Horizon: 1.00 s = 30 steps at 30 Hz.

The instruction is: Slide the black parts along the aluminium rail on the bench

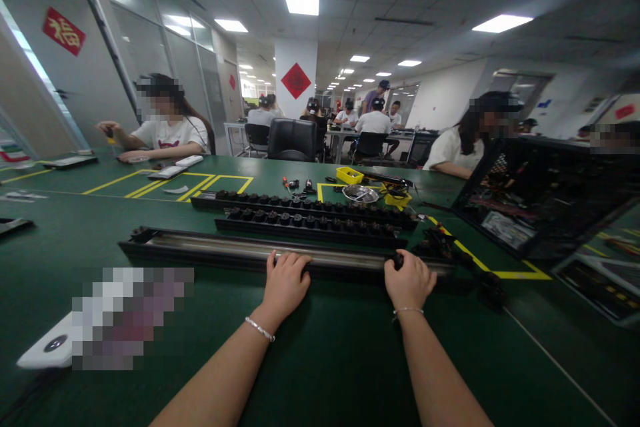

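Note:
A long black channel [200, 252] with a shiny metal inside lies across the green table in front of me. My left hand [287, 283] is closed over its near edge around the middle, fingertips reaching inside. Further right, my right hand [410, 282] is closed over the channel, with a small black part [398, 259] between thumb and fingers. What that part is exactly, I cannot make out. Just behind the channel lie two long black strips, a nearer strip [310, 223] and a farther strip [250, 200], each carrying a row of round black pieces.
Loose black parts [440, 243] lie by the channel's right end. Behind are a metal dish [360, 194], a yellow bin [349, 175] and tools. An open black case [545, 200] stands at right. A white phone-like device [55, 343] lies left. Co-workers sit at both sides.

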{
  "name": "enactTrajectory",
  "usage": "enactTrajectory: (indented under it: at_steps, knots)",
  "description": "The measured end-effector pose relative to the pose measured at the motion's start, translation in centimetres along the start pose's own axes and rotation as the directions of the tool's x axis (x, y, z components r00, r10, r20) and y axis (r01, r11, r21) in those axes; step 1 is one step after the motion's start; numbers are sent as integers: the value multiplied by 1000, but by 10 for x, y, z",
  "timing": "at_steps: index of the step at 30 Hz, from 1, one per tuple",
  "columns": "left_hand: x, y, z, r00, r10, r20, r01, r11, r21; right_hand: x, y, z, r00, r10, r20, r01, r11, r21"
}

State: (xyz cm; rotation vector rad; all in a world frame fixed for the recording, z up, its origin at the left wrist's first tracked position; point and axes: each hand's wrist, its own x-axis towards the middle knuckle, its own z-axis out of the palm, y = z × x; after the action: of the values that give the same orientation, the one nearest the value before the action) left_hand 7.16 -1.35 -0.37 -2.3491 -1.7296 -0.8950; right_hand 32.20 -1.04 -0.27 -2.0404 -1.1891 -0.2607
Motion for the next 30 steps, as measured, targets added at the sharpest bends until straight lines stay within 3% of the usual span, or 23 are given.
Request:
enactTrajectory:
  at_steps: [17,30]
  knots:
    - [0,-1,0,1000,6,14,-6,1000,-14,5,7,-1,996,92,-1,-92,996,22]
    - [0,-1,1,1000,6,9,-6,1000,-2,6,9,1,996,78,-30,-78,997,3]
